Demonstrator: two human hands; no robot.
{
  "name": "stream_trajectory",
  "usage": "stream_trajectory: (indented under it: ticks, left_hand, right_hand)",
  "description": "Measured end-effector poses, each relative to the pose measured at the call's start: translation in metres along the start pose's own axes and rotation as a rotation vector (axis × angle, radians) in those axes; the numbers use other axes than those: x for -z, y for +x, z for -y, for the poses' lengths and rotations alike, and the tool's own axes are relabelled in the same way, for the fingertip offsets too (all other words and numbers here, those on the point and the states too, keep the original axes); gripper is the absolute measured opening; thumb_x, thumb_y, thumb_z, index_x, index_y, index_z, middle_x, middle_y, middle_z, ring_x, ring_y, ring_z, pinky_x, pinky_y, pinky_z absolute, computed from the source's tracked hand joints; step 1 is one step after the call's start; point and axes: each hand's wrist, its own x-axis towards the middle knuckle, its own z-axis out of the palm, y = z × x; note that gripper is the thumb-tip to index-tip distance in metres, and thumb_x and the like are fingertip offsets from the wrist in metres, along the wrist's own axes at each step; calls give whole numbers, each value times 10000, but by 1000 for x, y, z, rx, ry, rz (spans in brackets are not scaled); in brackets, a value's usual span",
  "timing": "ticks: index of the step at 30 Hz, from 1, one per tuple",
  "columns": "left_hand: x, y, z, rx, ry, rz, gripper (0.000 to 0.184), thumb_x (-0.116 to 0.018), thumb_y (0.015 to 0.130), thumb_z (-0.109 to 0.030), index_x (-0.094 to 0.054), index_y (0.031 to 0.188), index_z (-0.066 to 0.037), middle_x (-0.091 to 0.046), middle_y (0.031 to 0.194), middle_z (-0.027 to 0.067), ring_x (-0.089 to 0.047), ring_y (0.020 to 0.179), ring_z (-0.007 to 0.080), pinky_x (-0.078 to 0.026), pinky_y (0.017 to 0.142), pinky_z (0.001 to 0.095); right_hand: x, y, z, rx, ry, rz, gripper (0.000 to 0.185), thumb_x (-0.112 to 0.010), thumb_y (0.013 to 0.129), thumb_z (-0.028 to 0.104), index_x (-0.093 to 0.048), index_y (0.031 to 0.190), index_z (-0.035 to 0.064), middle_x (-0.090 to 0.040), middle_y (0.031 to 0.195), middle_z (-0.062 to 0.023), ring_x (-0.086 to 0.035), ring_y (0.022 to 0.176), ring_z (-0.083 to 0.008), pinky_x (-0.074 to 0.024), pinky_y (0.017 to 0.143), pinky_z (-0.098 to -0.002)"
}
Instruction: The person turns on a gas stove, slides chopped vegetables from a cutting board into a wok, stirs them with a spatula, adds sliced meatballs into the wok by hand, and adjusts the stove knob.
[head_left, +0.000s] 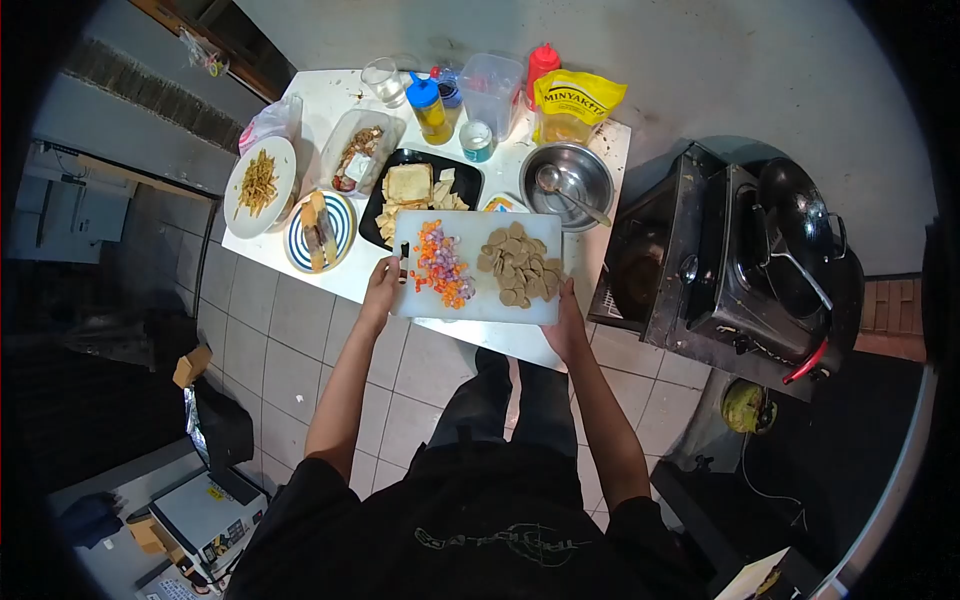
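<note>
Board (484,308): is being held out before the body, over the front of the table (585,260); whether it is touching anything below, I cannot tell.
Left hand (381,288): is pinching the board's left end, beside the slot; the fingers beneath are not showing.
Right hand (566,318): is pinching the right end, thumb lying along the edge, other fingers mostly hiding.
Tray (374,213): is lying just beyond, black, bearing bread (409,185) and pale pieces; the board is covering its near part from view.
Bowl (590,182): is sitting beyond the board's right end, a ladle (549,178) resting in it.
Left side: a striped plate (344,222) is holding rolls (318,235); a white plate (278,152) is bearing pale strips (258,185).
Back row: a glass (383,82), a blue-capped bottle (431,112), a jar (477,141), a tub (490,88), a red bottle (543,68) and a yellow pouch (578,100) are standing close together.
Stove (712,270): is standing right of the table, carrying a wok (787,200).
Board's look: whitish, rectangular, carrying two piles; orange and purple bits (440,265) are scattering loosely across the left, while greyish-brown slices (520,265) are overlapping on the right.
</note>
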Motion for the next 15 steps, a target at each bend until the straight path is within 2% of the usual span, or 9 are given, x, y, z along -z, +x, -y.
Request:
stream_trajectory:
  ticks: [3, 5, 6, 7, 8, 9, 11, 12, 15]
  left_hand:
    - [20, 3, -10, -70, 80, -66, 552, -425, 963, -533, -524, 1237, -63, -574, 1063, 71, -515, 971, 163, -402, 869, 285]
    - [20, -3, -10, -158, 106, -223, 553, -453, 944, -553, -524, 1214, -76, -604, 947, 87, -552, 872, 156, -440, 792, 290]
    - [18, -3, -10, -107, 135, -283, 554, -456, 944, -548, -516, 1221, -72, -605, 975, 117, -570, 885, 172, -459, 776, 305]
    - [18, -7, -9, -121, 168, -324, 544, -463, 949, -527, -496, 1245, -72, -601, 998, 132, -575, 872, 185, -472, 755, 320]
    - [20, -10, -6, -170, 161, -360, 532, -480, 956, -490, -472, 1272, -62, -597, 1011, 136, -568, 863, 191, -469, 764, 326]
    - [12, -28, -23, -260, 293, -530, 515, -518, 959, -413, -446, 1290, -26, -578, 1055, 153, -561, 882, 204, -466, 778, 341]
    - [1, -58, -48, -570, 412, -756, 456, -559, 945, -239, -430, 1281, 41, -545, 1115, 178, -528, 974, 268, -421, 885, 389]
    - [-10, -77, -67, -692, 426, -777, 408, -540, 946, -199, -443, 1255, 49, -529, 1136, 180, -503, 1022, 291, -386, 930, 397]
    - [-46, -117, -84, -822, 458, -699, 353, -529, 944, -161, -457, 1216, 54, -502, 1165, 182, -482, 1064, 297, -369, 949, 399]
  right_hand:
    - [3, 14, -20, 6, 32, -17, 777, -269, 935, 650, -222, 1460, 78, -324, 1475, -133, -303, 1365, -330, -247, 1113, -473]
    - [13, 6, -24, -77, -99, -227, 775, -263, 932, 658, -284, 1418, 55, -447, 1371, -179, -476, 1240, -269, -376, 1024, -430]
    - [17, -2, -18, -56, -95, -250, 775, -263, 932, 658, -284, 1418, 55, -447, 1371, -179, -476, 1240, -269, -376, 1024, -430]
    - [20, -15, -9, -52, -177, -303, 757, -261, 931, 661, -366, 1348, 38, -532, 1242, -180, -545, 1128, -249, -428, 950, -413]
    - [24, -31, -2, -57, -257, -358, 754, -259, 931, 663, -448, 1277, 21, -618, 1113, -180, -614, 1016, -228, -479, 875, -397]
    - [34, -43, 1, -43, -255, -384, 754, -259, 931, 663, -448, 1277, 21, -618, 1113, -180, -614, 1016, -228, -479, 875, -397]
    - [60, -69, 6, 44, -385, -345, 690, -288, 942, 635, -559, 1110, 24, -670, 851, -97, -653, 834, -192, -512, 795, -358]
    - [73, -85, 10, 39, -398, -393, 595, -317, 985, 542, -590, 1033, 16, -658, 761, -68, -655, 766, -188, -522, 743, -331]
    - [90, -136, 28, 153, -514, -331, 441, -362, 1014, 396, -576, 1064, 13, -658, 784, -84, -654, 739, -176, -516, 738, -312]
